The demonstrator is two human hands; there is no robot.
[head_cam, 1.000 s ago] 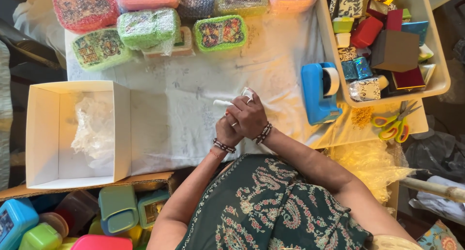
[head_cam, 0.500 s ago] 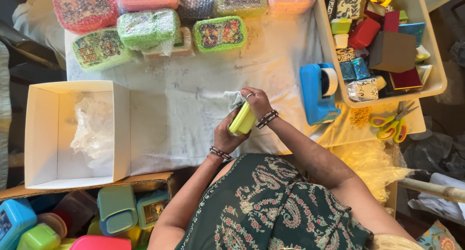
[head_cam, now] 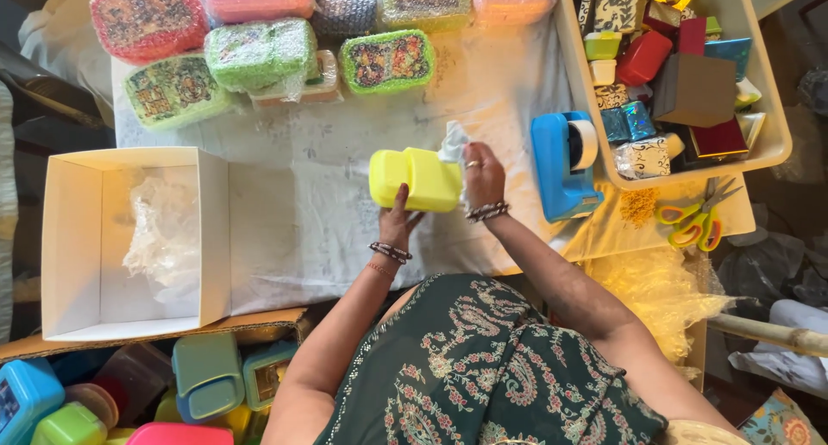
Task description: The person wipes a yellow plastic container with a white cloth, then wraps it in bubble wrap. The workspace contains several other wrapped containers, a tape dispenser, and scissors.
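Observation:
A yellow plastic box [head_cam: 414, 178] is held over the white cloth-covered table [head_cam: 328, 152]. My left hand [head_cam: 398, 224] grips its near side from below. My right hand [head_cam: 481, 177] rests against the box's right end and pinches a crumpled piece of white tissue [head_cam: 452, 142] there. Both wrists wear beaded bracelets.
An open white carton [head_cam: 78, 242] with clear plastic inside lies at the left. Several bubble-wrapped boxes [head_cam: 259, 53] line the far edge. A blue tape dispenser [head_cam: 562, 163], a tray [head_cam: 776, 143] of small gift boxes and orange-green scissors [head_cam: 695, 221] are at the right. Coloured plastic boxes [head_cam: 207, 376] sit below.
The yellow box came up between my hands and turned flat, now spread wide above the table. My hands moved apart, the right one now with tissue at the box's end.

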